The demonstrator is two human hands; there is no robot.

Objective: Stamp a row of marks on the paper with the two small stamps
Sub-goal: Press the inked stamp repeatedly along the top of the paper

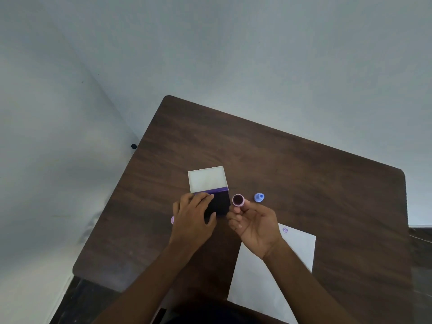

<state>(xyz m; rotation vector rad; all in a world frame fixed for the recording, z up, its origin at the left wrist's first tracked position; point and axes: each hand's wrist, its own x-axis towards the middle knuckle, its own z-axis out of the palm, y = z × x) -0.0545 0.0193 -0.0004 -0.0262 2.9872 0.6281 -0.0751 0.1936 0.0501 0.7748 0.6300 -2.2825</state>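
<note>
My right hand [253, 224] holds a small pink stamp [238, 200] between thumb and fingers, its inked round face turned up towards me. My left hand [192, 216] rests on the dark pad of an open ink pad [219, 203], whose white lid [207, 179] stands open behind it. A small blue stamp [259, 197] stands on the table just right of the pink one. White paper [261, 277] lies under my right wrist and bears one purple mark [285, 230] near its far corner.
A dark wooden table [304, 174] carries everything; its far edge meets a pale wall. A small pink object [172, 220] peeks out left of my left hand. A black dot [133, 146] sits on the wall beside the table's left edge.
</note>
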